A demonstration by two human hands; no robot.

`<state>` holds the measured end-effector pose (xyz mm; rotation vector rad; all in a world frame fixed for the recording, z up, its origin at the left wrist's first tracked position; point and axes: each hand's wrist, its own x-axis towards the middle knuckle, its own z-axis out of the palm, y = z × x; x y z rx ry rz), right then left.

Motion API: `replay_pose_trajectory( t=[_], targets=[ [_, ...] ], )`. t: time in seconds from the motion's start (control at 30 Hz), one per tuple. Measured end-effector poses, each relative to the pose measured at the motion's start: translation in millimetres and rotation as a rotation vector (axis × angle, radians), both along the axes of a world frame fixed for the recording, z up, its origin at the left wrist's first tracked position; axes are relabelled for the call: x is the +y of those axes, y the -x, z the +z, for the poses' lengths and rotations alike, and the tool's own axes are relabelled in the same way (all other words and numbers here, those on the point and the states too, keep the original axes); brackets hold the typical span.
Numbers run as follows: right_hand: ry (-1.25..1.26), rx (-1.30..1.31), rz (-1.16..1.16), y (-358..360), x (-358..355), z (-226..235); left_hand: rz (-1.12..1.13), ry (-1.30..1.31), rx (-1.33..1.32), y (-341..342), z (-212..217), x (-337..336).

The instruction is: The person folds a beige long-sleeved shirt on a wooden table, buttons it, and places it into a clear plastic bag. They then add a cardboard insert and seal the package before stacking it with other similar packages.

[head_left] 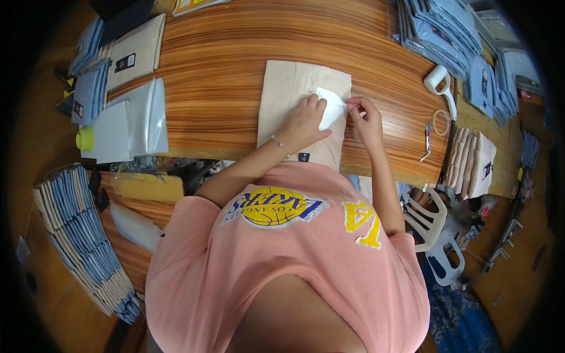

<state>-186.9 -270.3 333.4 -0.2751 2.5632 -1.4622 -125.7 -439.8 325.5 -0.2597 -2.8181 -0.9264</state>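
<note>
Folded beige garment (276,94) on table (212,70); white card (333,109) on its right half. Left hand (303,125) palm-down over card, grip underneath can't tell. Right hand (368,120), at garment's right edge, pinches card corner. Best: keep card flat, tug lightly, avoid creasing garment. Card's left part hidden; garment's near end cut off by pink shirt (318,247); pinch detail too small.

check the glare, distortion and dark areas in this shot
In the head view, the wooden tabletop bows with the fisheye and the picture's corners fall to black; in the head view, a pale sheen crosses it right of the right hand; also in the head view, the white sheet looks bright, with little detail.
</note>
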Motion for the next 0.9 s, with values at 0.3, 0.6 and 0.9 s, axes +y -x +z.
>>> replay_pose_trajectory(
  t=[0.3, 0.6, 0.9],
  targets=[
    [0.324, -0.363, 0.018, -33, -26, 7, 0.051, -1.141, -0.671, -9, -5, -50],
    [0.509, -0.358, -0.029, -23, -40, -31, 0.378, -0.534, -0.11, -27, -5, -91],
    [-0.248, 0.211, 0.085, -12, -77, 38, 1.079, 0.34, -0.401, -123, 21, -357]
  ],
)
